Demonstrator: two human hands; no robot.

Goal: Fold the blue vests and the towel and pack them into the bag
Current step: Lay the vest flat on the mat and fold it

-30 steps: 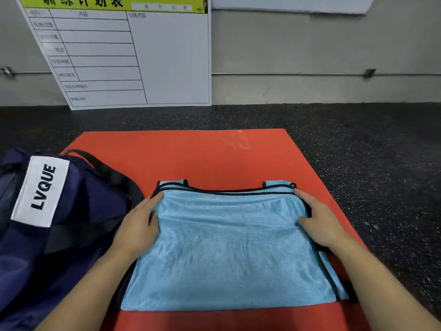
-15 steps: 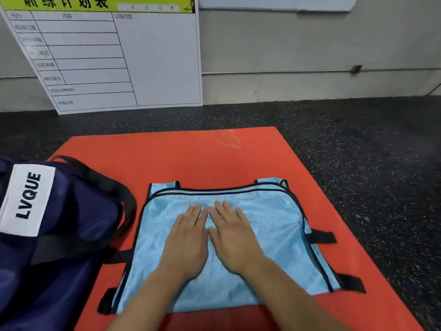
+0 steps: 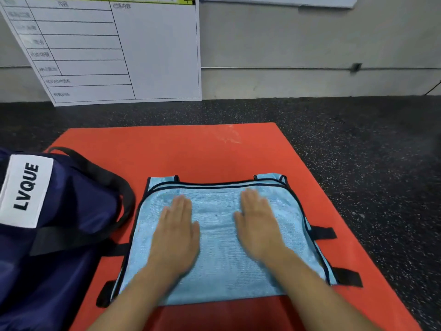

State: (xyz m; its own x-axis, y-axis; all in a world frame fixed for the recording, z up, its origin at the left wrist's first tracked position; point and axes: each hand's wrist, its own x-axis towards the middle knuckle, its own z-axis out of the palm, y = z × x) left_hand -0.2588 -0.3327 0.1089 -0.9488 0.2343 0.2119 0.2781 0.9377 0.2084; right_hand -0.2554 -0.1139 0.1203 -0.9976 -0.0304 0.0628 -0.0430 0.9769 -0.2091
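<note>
Both hands, left and right, lie flat with fingers straight, gripping nothing, pressing the towel onto the stacked vests on the mat, beside the bag. Uneven pressure could likely shift the layers, so any fold comes out crooked.

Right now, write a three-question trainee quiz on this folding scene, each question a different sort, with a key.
1. True or false: both the left hand and the right hand lie flat on the light blue towel.
2. Multiple choice: the navy bag sits (A) at the left side of the orange mat, (B) on the towel, (C) against the whiteboard.
3. Fill in: black strap tabs of the vests stick out from under the ____.

Key: 1 true; 2 A; 3 towel.
</note>
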